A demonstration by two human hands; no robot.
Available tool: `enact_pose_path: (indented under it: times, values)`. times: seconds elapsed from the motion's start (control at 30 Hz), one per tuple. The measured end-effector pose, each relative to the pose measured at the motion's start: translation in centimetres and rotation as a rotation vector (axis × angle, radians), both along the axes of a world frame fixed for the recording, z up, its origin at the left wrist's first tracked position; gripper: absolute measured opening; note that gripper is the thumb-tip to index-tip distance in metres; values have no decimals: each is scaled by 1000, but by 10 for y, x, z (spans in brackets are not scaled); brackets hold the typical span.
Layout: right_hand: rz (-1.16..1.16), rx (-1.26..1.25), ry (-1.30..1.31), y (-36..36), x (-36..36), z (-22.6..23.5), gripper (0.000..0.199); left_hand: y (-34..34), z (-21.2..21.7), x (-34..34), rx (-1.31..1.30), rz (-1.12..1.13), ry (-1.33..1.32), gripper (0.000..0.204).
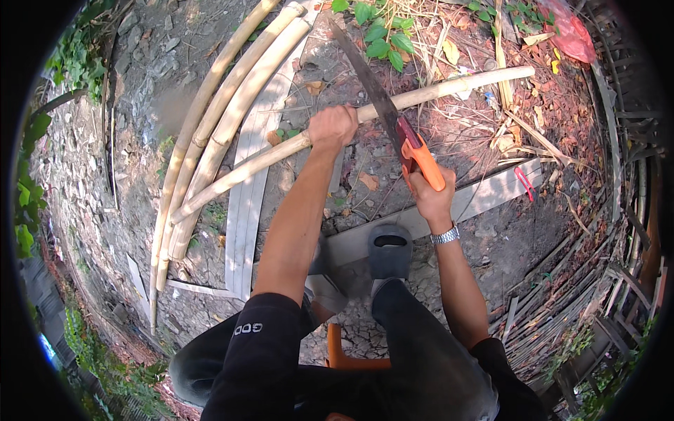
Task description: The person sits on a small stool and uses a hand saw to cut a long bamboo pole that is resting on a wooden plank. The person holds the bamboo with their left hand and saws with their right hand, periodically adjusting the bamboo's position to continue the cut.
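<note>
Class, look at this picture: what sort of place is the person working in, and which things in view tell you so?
Probably an outdoor yard or garden work spot: bare cracked earth, green weeds, stacked bamboo poles, and a fence of split slats.

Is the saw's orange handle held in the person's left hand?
No, the right hand grips the saw; the left hand holds the bamboo pole.

An outdoor yard used for rough bamboo work is shown, not an indoor room. Bare, cracked earth (pixel 351 330) and grey stones (pixel 151 63) are seen below and to the left of the left hand (pixel 332 127). Long bamboo poles (pixel 210 133) are stacked just left of it. Dry leaves and litter (pixel 484 119) are scattered beyond the right hand (pixel 430 198), and a woven bamboo fence (pixel 576 281) is seen further right.
</note>
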State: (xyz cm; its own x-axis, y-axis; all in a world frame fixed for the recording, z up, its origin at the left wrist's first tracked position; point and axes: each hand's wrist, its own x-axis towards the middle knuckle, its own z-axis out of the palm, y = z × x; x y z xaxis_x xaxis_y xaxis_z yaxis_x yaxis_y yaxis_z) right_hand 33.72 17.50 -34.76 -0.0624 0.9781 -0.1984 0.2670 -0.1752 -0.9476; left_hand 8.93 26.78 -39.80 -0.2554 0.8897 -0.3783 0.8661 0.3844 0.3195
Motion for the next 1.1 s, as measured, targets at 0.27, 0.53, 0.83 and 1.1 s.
enact_pose_path:
  times: [0.27,0.53,0.83,1.1]
  values:
    - [-115,-154,225,-156,76,30,29,-2,1,-7,-36,52,-56,57]
    - [-6,16,25,-2,7,-9,1,3,-5,5,34,21,-20,57]
    - [-39,-65,-58,-180,93,21,8,0,-9,-2,-16,36,18,57]
    - [-25,145,-118,-19,-12,-3,12,6,-5,0,-23,14,1,58]
